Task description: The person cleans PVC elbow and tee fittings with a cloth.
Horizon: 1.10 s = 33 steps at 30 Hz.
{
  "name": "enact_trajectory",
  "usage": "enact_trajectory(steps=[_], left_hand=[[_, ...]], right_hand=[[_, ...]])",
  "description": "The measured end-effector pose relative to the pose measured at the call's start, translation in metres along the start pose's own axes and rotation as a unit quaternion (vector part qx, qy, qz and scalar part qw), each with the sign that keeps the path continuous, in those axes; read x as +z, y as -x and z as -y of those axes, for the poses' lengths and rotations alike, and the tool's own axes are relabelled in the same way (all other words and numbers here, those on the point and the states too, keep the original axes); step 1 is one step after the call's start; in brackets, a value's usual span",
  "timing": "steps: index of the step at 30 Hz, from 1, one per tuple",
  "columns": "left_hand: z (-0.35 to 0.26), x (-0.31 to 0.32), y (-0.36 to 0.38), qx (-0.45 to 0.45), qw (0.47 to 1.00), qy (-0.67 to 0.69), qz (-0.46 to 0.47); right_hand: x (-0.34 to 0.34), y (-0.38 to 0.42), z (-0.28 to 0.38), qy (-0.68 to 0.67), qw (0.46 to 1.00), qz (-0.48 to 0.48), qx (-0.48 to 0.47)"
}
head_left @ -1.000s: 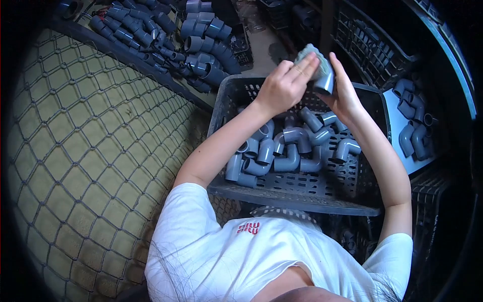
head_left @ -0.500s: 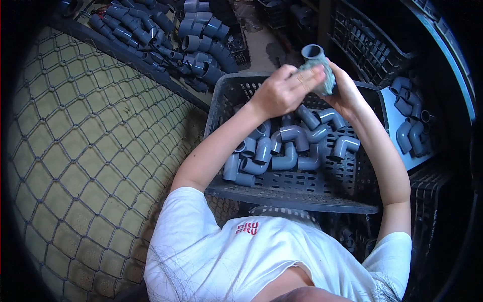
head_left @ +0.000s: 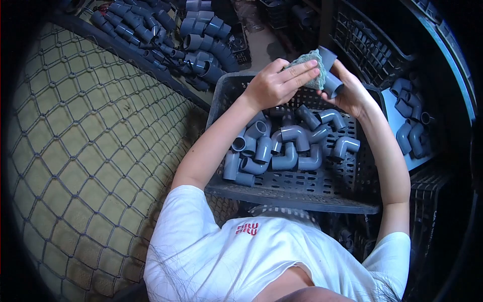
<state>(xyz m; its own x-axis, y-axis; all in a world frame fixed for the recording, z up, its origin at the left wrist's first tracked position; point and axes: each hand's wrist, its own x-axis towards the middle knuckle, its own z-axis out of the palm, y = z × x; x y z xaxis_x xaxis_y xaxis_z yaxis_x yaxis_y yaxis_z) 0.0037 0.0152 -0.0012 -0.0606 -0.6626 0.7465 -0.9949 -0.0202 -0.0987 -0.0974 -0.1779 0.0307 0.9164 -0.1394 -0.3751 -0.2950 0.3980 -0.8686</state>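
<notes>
Above the far rim of a dark plastic crate, my right hand grips a grey pipe elbow. My left hand presses a grey-green scouring pad against that elbow from the left. Both hands touch through the pad and the fitting. Inside the crate lie several grey pipe elbows in a loose heap.
A wire-mesh fence panel fills the left side. Beyond it sits a heap of grey pipe fittings. More elbows rest on a pale surface at the right, with dark empty crates behind.
The elbow has been turned in my right hand, its open end swinging from up to up-right. My left hand with the pad has slid over its upper part.
</notes>
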Motion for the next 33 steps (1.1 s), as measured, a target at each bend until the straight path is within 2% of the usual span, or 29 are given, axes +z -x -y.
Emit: enact_trajectory(steps=[2,6,8,10,11,14,16,18,20,22,23,24,25,27,28,29,30,32,33], left_hand=[[-0.001,0.004,0.001,-0.004,1.0,-0.006,-0.003],[-0.024,0.015,-0.003,0.053,0.998,0.008,0.017],[-0.016,0.013,-0.003,0.053,0.998,0.006,0.044],[-0.002,0.014,0.0,0.003,1.0,-0.011,0.014],[0.0,0.015,0.001,-0.053,0.998,0.003,-0.016],[0.001,0.018,0.011,-0.078,0.996,0.037,-0.031],[-0.01,0.019,0.006,-0.058,0.996,0.05,-0.047],[-0.021,0.017,0.002,0.015,0.998,0.045,0.035],[-0.021,0.024,0.003,0.012,0.998,0.046,0.036],[-0.011,0.031,0.004,-0.084,0.995,0.023,-0.041],[-0.004,0.032,0.004,-0.123,0.99,0.025,-0.06],[-0.001,0.031,0.005,-0.125,0.99,0.033,-0.061],[-0.001,0.029,0.007,-0.097,0.993,0.035,-0.056],[-0.009,0.024,0.005,-0.023,0.999,0.036,-0.014],[-0.016,0.02,0.002,0.022,0.999,0.035,0.023],[-0.022,0.028,-0.001,0.054,0.998,0.031,-0.014],[-0.027,0.03,-0.003,0.042,0.998,0.037,-0.026],[-0.027,0.028,-0.003,0.008,0.999,0.035,-0.018],[-0.027,0.029,-0.003,0.013,0.999,0.038,-0.019]], right_hand=[[0.0,0.0,-0.002,0.035,0.997,0.056,0.031],[0.002,-0.009,-0.011,0.096,0.995,-0.001,0.006],[0.003,-0.004,-0.007,0.109,0.994,0.013,-0.01],[0.005,-0.003,-0.004,0.12,0.992,0.028,-0.022],[0.003,-0.007,-0.003,0.132,0.99,0.053,0.006],[-0.001,-0.01,0.0,0.12,0.987,0.097,0.039],[0.009,-0.007,-0.004,0.072,0.994,-0.065,-0.045],[0.004,-0.019,-0.008,0.03,0.998,-0.055,-0.031],[0.001,-0.028,-0.018,0.03,0.995,-0.093,-0.03],[0.01,-0.03,-0.021,0.07,0.988,-0.118,-0.075],[0.008,-0.032,-0.023,0.055,0.991,-0.099,-0.067],[0.01,-0.029,-0.021,0.042,0.994,-0.079,-0.06],[0.008,-0.031,-0.021,0.044,0.994,-0.082,-0.061],[0.003,-0.039,-0.029,-0.066,0.983,-0.153,-0.077],[-0.008,-0.04,-0.031,-0.089,0.989,-0.103,-0.065],[-0.016,-0.04,-0.03,-0.073,0.995,-0.063,-0.038],[-0.018,-0.038,-0.025,-0.055,0.998,-0.022,-0.014],[-0.021,-0.05,-0.036,-0.061,0.997,-0.005,-0.056],[-0.009,-0.04,-0.03,-0.077,0.994,-0.039,-0.059]])
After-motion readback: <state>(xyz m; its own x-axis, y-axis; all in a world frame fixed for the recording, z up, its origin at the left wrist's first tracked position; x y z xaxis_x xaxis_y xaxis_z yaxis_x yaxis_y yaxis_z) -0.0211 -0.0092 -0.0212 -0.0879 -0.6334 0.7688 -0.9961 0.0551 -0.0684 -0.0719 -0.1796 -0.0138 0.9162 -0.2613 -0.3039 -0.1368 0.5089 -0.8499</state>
